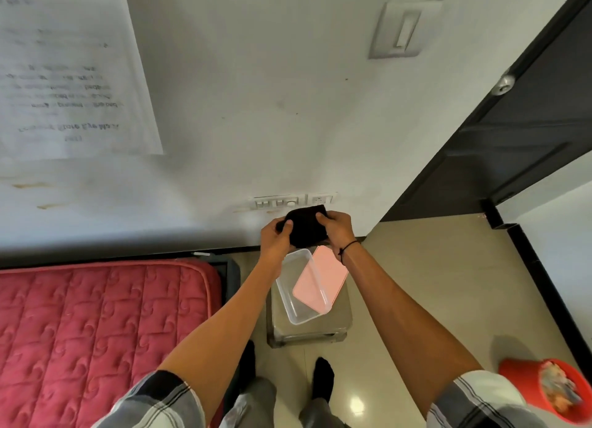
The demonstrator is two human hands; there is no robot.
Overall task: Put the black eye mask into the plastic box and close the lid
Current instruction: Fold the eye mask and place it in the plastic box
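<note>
Both hands hold the black eye mask (306, 227) up in the air, in front of the wall. My left hand (276, 240) grips its left edge with the thumb on top. My right hand (339, 232) grips its right edge. Below the hands, a clear plastic box (293, 302) stands open on a small stool (339, 318). The pink lid (323, 275) lies tilted across the box's right rim, partly over the opening.
A red quilted mattress (102, 331) fills the left side, close to the stool. A red bin (557, 392) stands on the tiled floor at the lower right. A switch panel (291, 201) sits on the wall behind the mask, and a dark door (512, 133) stands to the right.
</note>
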